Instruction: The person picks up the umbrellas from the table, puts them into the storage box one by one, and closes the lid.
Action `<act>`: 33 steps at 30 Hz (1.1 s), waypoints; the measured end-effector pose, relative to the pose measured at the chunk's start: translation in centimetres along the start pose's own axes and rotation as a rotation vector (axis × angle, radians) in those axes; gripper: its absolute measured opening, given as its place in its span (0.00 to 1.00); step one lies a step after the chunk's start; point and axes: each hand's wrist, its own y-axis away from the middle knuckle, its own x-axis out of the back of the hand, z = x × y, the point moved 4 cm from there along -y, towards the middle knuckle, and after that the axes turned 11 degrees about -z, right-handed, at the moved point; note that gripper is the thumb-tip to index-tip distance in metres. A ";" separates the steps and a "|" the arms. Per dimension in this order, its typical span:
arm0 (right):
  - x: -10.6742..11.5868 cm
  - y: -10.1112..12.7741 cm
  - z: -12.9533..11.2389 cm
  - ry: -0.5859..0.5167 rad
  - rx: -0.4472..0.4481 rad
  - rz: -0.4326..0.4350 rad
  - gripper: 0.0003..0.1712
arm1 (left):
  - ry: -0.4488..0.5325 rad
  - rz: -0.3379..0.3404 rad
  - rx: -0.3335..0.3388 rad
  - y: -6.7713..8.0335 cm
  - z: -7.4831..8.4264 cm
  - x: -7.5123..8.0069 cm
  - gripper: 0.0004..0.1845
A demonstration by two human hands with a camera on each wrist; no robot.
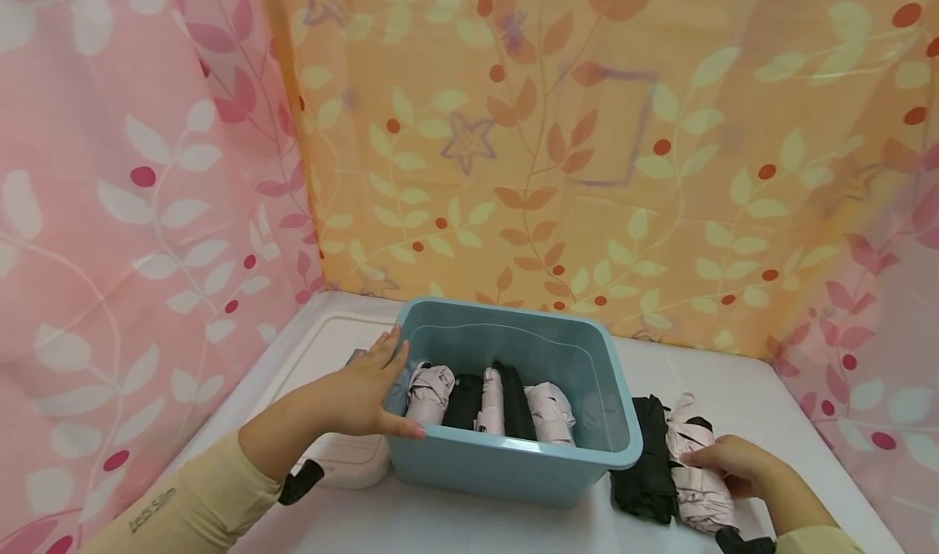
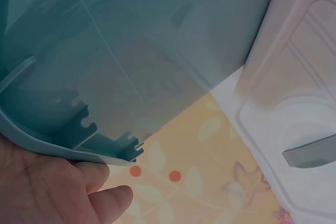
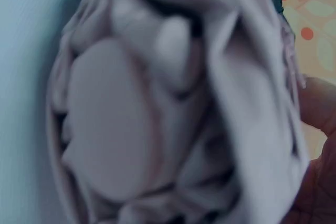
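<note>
A blue-grey plastic bin stands on a white surface. Inside it, pale pink folded umbrellas and black folded umbrellas stand in a row. My left hand rests on the bin's left rim, fingers spread and thumb along the front edge. To the right of the bin, my right hand grips a pale pink folded umbrella around its middle. A black folded umbrella lies against its left side. The right wrist view shows the pink umbrella's end up close and blurred.
A white lid lies to the left of the bin, partly behind my left arm, with a grey clip on it. Patterned yellow curtain hangs behind, with pink curtain on the left and right.
</note>
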 end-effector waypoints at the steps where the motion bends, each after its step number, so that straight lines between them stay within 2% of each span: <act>1: -0.1 0.0 -0.1 0.006 -0.008 0.009 0.36 | -0.002 0.000 -0.001 0.0 0.0 0.0 0.67; 4: -0.2 0.1 -0.3 0.016 -0.015 0.020 0.39 | -0.011 -0.002 0.003 0.0 0.0 0.0 0.67; 11: 0.1 1.1 -1.0 0.031 0.033 0.075 0.20 | -0.017 -0.001 -0.002 -0.1 0.1 0.1 0.67; 16: 1.9 2.5 -3.4 0.067 0.107 0.115 0.17 | -0.024 -0.001 0.001 -0.2 0.1 0.0 0.67; 20: 3.9 4.1 -7.2 0.137 0.185 0.137 0.23 | -0.022 0.000 0.007 -0.1 0.0 0.0 0.67; 24: 4.7 5.8 -11.9 0.186 0.287 0.136 0.32 | -0.017 0.002 0.006 -0.1 0.0 0.1 0.67; 28: 4.1 7.2 -16.9 0.245 0.372 0.143 0.36 | -0.017 0.006 0.002 -0.1 0.0 0.1 0.67; 33: 1.8 7.9 -22.5 0.279 0.429 0.124 0.37 | -0.013 0.002 0.005 -0.1 0.1 0.0 0.67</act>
